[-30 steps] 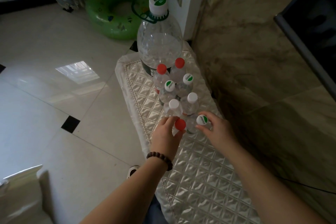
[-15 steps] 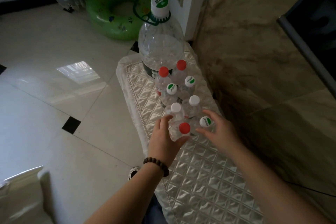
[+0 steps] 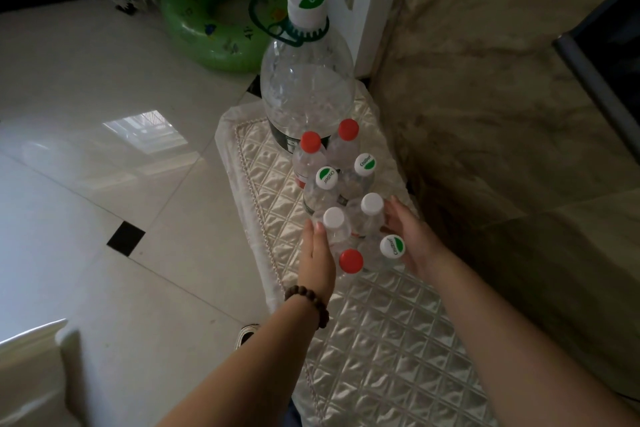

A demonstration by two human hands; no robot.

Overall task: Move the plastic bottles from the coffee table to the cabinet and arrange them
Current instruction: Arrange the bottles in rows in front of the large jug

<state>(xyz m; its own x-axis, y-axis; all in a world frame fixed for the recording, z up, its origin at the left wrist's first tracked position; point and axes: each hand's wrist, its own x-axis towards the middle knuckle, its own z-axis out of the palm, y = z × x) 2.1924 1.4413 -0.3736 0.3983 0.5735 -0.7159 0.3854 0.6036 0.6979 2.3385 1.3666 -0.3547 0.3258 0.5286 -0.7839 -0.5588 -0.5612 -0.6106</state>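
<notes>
item: small plastic bottles (image 3: 341, 204), eight counted, upright in a double row on the cabinet top, which serves as worktop under a quilted silver cloth (image 3: 381, 340). caps red, white, and white with green. a big water jug (image 3: 306, 94) stands at the far end, touching the row.

step in hand, as i judge it: arranging, the carrying seemingly done for these. left hand (image 3: 317, 256), beaded bracelet (image 3: 310, 305) at the wrist, lies flat-fingered against the left side of the nearest bottles; right hand (image 3: 412, 239) does likewise on the right. neither grip closes round anything: fingers spread straight, palms pressing inward on the group.

next move, likely: a gentle squeeze to square the near pairs with the row, kept low, since empty bottles tip easily.

surroundings: pale glossy floor tiles (image 3: 104, 166) with small black insets; green swim ring (image 3: 214, 10) by a curtain; marbled wall (image 3: 485, 97) at right; dark screen edge (image 3: 595, 73) upper right.
</notes>
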